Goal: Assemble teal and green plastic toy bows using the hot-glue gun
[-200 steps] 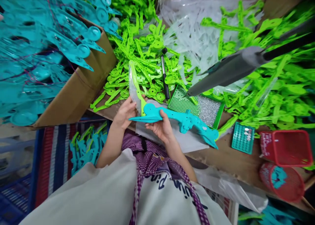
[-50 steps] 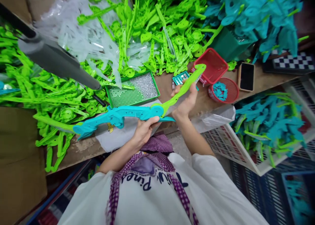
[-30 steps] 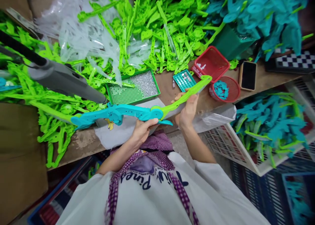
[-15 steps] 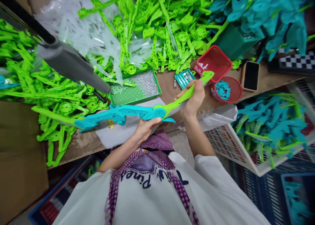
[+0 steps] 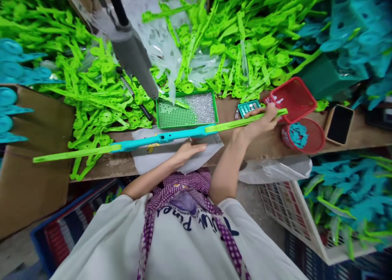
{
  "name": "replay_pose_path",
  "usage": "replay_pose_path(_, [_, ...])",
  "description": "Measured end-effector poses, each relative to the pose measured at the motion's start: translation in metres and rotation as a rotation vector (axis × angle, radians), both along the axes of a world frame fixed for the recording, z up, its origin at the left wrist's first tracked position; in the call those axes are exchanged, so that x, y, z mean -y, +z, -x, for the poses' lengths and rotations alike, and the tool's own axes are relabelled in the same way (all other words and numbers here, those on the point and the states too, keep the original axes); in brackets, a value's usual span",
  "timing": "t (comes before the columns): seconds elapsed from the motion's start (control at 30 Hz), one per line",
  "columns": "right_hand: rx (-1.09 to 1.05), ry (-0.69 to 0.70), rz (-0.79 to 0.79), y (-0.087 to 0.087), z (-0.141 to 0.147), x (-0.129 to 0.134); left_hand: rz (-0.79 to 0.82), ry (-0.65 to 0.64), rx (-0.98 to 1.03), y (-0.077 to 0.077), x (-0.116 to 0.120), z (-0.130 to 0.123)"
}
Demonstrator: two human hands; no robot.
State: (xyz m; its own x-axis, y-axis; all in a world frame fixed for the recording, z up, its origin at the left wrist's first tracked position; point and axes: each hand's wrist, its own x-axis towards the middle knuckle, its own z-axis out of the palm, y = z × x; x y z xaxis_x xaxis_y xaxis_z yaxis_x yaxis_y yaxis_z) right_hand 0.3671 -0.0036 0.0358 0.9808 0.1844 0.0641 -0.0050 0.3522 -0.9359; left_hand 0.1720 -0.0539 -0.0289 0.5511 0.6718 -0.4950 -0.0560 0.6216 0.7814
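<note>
The right hand [image 5: 263, 122] pinched the blue-and-lime plastic strip [image 5: 183, 134] by its right end, long axis slanting away rightward before the green tray [image 5: 172, 115]; the left hand [image 5: 187, 151] lay loosely spread, nearer.

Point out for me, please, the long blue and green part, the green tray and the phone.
Long blue and green part [image 5: 181, 134]: head view, on its blue middle section.
Green tray [image 5: 175, 116]: head view, on its perforated left side.
Phone [image 5: 339, 125]: head view, on its dark screen.
</note>
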Motion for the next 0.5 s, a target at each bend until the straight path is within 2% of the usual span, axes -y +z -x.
replay_pose_path(0.07, [0.01,0.009,0.005,-0.01,0.0,-0.011,-0.007,-0.057,-0.006,0.001,0.007,0.017])
replay_pose_path(0.13, [0.017,0.038,0.027,-0.02,0.001,-0.012,-0.136,-0.117,-0.021,0.006,0.019,0.039])
replay_pose_path(0.2, [0.026,0.044,0.032,-0.027,0.001,-0.007,-0.379,-0.13,-0.089,0.015,0.031,0.065])
replay_pose_path(0.27, [0.037,0.045,0.029,-0.031,0.001,0.001,-0.713,-0.036,-0.248,0.028,0.036,0.091])
replay_pose_path(0.33, [0.038,0.075,0.039,-0.031,0.001,0.008,-1.016,0.08,-0.423,0.045,0.032,0.115])
replay_pose_path(0.4, [0.026,0.118,0.064,-0.028,0.002,0.011,-1.221,0.155,-0.555,0.066,0.019,0.133])
replay_pose_path(0.5, [0.012,0.155,0.081,-0.026,0.001,0.014,-1.32,0.198,-0.623,0.107,0.004,0.139])
